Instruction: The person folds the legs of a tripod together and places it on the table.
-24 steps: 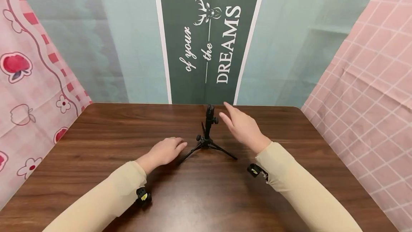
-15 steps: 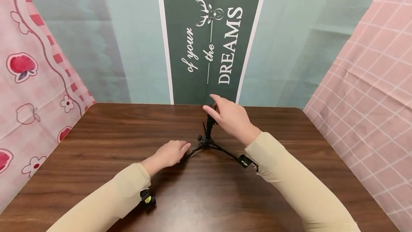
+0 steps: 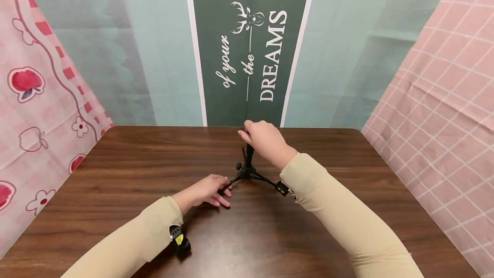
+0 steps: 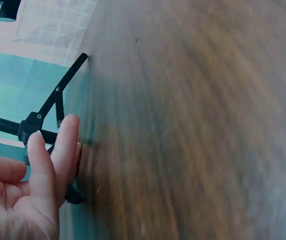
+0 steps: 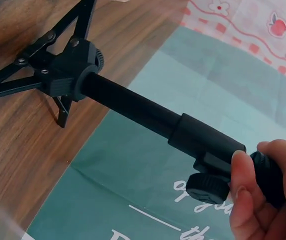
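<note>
My head view looks forward and down at the tripod (image 3: 247, 171); my wrist views face it closer, from either side; all share its hub (image 5: 65, 70).

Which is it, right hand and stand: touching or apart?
Touching. The right wrist view shows the right hand with its fingers curled round the stand's upper end.

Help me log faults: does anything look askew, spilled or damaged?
Only the green panel looks odd: its lettering runs sideways. The stand looks upright on the table, with no damage or spill visible.
</note>
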Motion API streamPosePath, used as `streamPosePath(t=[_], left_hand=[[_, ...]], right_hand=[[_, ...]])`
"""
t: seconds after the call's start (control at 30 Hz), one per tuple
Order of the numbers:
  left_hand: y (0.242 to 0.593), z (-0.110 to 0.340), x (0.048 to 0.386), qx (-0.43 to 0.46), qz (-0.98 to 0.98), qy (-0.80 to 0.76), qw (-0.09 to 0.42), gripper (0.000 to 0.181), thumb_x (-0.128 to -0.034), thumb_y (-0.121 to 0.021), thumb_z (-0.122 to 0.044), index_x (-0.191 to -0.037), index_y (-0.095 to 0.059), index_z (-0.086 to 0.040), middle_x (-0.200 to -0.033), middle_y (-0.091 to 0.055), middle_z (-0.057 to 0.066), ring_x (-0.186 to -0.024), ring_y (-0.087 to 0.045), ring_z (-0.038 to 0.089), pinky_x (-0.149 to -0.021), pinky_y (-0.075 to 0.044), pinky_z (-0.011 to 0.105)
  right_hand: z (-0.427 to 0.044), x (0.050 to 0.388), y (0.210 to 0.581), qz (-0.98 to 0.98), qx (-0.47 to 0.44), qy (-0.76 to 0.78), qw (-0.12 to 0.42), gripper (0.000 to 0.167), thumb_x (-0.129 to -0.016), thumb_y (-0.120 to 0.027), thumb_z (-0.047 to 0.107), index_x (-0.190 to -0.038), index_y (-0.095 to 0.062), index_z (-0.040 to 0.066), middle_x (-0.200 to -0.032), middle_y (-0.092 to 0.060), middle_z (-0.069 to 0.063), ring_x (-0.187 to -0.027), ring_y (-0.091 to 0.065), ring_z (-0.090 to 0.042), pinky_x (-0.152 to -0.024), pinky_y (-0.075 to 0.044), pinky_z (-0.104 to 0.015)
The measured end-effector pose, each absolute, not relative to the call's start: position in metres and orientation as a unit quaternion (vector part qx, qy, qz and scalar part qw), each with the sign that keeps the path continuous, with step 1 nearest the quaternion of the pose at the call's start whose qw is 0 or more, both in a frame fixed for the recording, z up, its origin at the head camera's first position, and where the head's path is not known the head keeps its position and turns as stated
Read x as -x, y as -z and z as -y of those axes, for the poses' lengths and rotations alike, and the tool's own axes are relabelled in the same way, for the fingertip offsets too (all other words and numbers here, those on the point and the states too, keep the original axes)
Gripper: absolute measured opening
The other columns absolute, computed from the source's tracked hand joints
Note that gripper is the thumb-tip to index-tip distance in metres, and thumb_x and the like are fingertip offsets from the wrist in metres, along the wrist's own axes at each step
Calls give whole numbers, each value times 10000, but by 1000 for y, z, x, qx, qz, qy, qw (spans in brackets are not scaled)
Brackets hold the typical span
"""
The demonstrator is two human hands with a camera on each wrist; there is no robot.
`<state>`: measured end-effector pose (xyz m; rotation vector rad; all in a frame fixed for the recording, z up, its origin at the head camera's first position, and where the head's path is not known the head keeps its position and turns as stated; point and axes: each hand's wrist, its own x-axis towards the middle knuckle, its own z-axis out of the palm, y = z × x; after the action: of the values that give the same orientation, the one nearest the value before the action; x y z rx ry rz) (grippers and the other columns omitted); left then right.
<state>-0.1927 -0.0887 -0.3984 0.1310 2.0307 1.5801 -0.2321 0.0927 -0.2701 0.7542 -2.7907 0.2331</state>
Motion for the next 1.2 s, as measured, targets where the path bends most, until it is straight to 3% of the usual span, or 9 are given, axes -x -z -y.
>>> streamPosePath(t=[0.13,0.4,0.57,0.83,1.2], left_hand=[[402,83,193,-28,-745,-602,287,354,-1001,-311,-184,-1039,-542,81,-827,-598,109,-739,-688,270,-467,-455,207],[408,73,191,-5,-789,-574,219,370,-1005,-337,-186,-790,-549,26,-664,-568,86,-631,-682,253,-420,-444,218],[414,72,192,-13,-807,-556,198,394,-1004,-400,-272,-762,-541,6,-631,-525,69,-594,-675,242,-405,-439,230],[421,72,195,-42,-822,-540,178,409,-991,-446,-311,-748,-548,2,-625,-505,72,-542,-658,211,-424,-475,272],[423,73,197,-62,-825,-539,157,424,-985,-454,-331,-732,-545,-3,-598,-509,74,-522,-650,212,-426,-485,301]], right_hand=[[-93,233,274,953,-256,-59,152,286,-962,-525,271,-749,-502,81,-537,-452,-16,-448,-489,-162,-465,-407,-302],[-92,233,276,948,-272,-64,151,346,-916,-581,385,-784,-480,81,-539,-454,-9,-424,-468,-142,-448,-402,-281],[-94,233,278,951,-269,-73,136,293,-897,-627,328,-846,-495,72,-542,-466,-4,-422,-480,-134,-437,-405,-279],[-99,235,282,940,-283,-96,163,144,-899,-579,155,-830,-507,51,-548,-472,3,-429,-472,-122,-430,-374,-253],[-101,237,284,938,-281,-109,171,125,-890,-566,135,-819,-484,73,-545,-467,7,-428,-455,-121,-435,-357,-245]])
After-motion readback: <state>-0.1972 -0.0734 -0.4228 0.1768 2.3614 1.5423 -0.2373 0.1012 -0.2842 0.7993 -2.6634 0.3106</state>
